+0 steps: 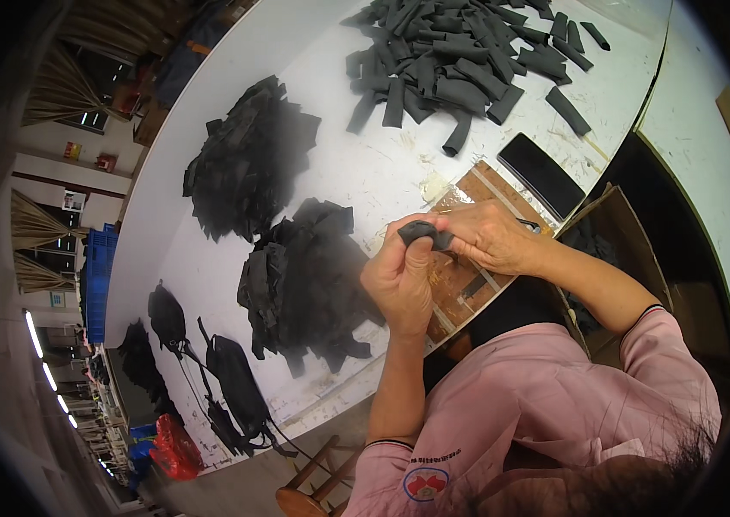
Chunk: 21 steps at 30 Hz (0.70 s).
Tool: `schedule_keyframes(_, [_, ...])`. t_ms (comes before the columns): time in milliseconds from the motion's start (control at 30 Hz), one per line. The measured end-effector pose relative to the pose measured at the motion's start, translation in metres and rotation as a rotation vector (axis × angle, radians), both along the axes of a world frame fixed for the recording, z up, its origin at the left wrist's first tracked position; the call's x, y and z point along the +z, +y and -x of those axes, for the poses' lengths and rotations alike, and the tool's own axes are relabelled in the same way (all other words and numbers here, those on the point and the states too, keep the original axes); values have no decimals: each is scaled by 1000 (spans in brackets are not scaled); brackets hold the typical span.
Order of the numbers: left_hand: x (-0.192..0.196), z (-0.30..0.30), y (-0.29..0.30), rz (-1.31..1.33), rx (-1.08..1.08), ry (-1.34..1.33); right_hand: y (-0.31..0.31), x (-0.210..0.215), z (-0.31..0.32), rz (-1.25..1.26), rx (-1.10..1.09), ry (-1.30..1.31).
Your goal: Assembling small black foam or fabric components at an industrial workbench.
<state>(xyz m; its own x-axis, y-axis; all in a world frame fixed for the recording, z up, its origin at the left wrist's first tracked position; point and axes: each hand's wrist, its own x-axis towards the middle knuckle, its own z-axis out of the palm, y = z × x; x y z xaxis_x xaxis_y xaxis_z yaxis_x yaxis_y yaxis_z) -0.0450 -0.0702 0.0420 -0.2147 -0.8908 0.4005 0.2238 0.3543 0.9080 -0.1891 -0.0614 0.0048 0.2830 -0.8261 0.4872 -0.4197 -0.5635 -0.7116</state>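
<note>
left hand [401, 280] and right hand [490, 237] curled, pinching dark piece [417, 230] at board [449, 274]; tube pile [442, 56] beyond it looks done, flat stacks [304, 280] left of it likely pending

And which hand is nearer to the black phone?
The right hand, just below and left of the phone in view; the left hand is farther off, lower left.

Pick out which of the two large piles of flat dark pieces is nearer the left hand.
The lower pile, right beside the left hand; the upper pile lies farther away.
</note>
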Motion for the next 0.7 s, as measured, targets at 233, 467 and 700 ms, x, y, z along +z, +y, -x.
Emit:
schedule_keyframes(233, [-2, 1, 5, -165, -4, -6, -1, -16, -3, -51, 4, -7])
schedule_keyframes(467, [7, -11, -2, -129, -126, -59, 4, -13, -4, -9, -31, -26])
schedule_keyframes(700, [7, -2, 4, -181, 22, 20, 4, -15, -3, -67, -32, 54])
